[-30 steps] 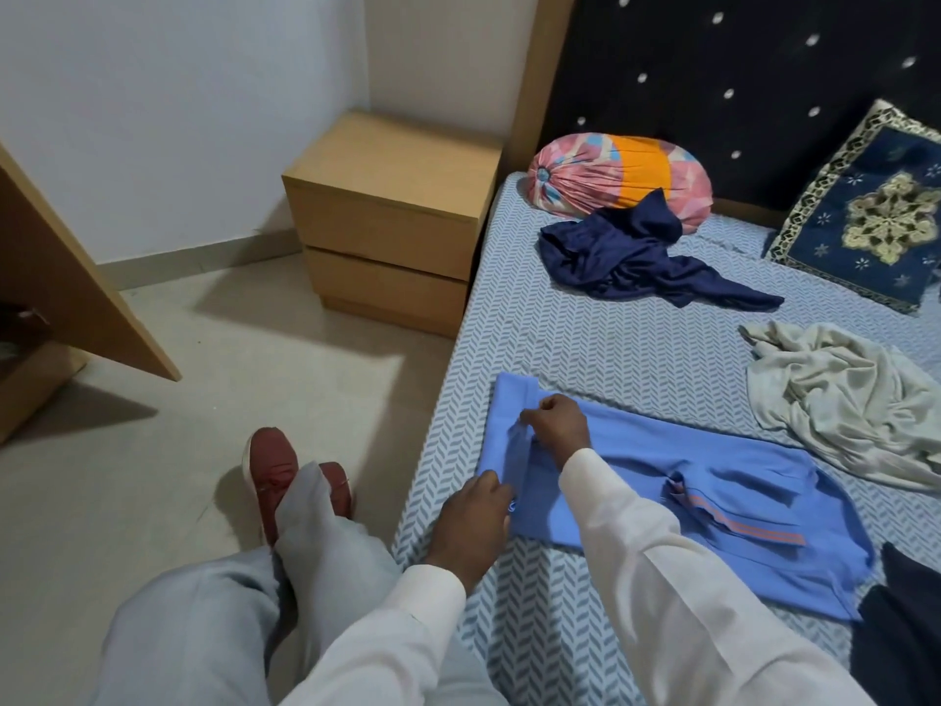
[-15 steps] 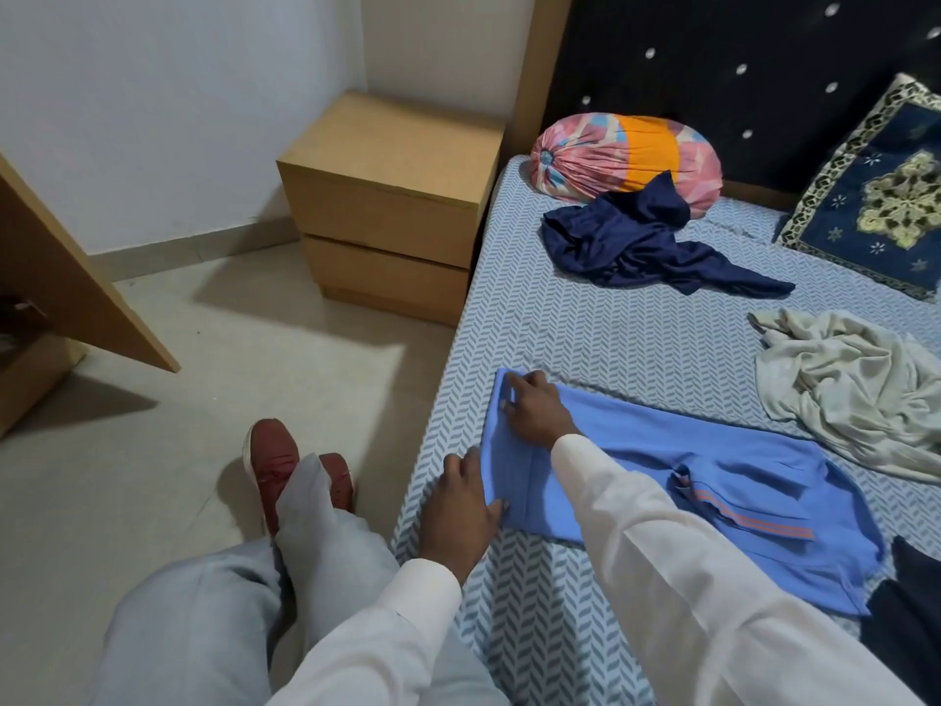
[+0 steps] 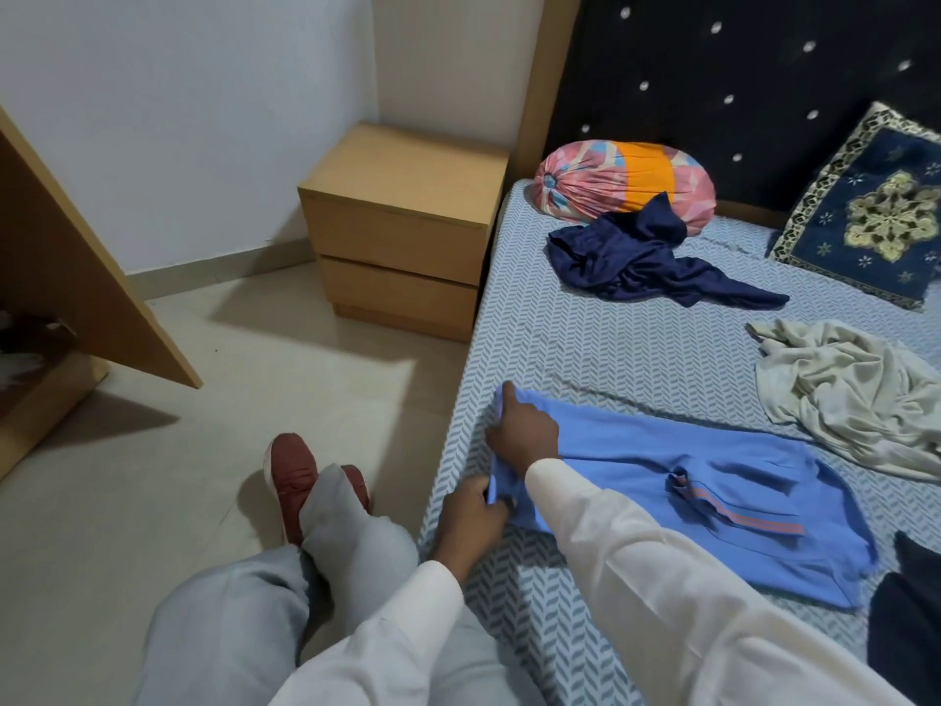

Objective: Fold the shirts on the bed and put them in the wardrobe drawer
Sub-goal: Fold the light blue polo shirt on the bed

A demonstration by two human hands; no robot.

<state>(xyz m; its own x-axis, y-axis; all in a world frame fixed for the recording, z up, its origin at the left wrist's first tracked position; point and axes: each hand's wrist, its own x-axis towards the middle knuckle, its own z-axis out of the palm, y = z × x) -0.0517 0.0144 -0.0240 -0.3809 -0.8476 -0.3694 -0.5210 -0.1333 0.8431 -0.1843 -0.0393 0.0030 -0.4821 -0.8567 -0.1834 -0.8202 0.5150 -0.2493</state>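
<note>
A light blue shirt (image 3: 713,481) with an orange stripe lies partly folded on the bed (image 3: 585,349), near its left edge. My left hand (image 3: 471,522) pinches the shirt's near left corner. My right hand (image 3: 522,433) grips the far left corner, bunching the cloth. A crumpled navy shirt (image 3: 641,262) lies further up the bed and a crumpled cream shirt (image 3: 845,394) sits at the right. Another dark garment (image 3: 911,619) shows at the lower right edge.
A wooden bedside cabinet (image 3: 407,231) with two drawers stands left of the bed. An open wooden wardrobe door (image 3: 76,277) juts out at the left. A bolster pillow (image 3: 611,175) and a blue cushion (image 3: 876,216) lie against the headboard. My legs and red shoe (image 3: 290,476) are on the floor.
Both hands have gone from pressing flat on the shirt's left end to gripping its two left corners, and the edge is now lifted and bunched.
</note>
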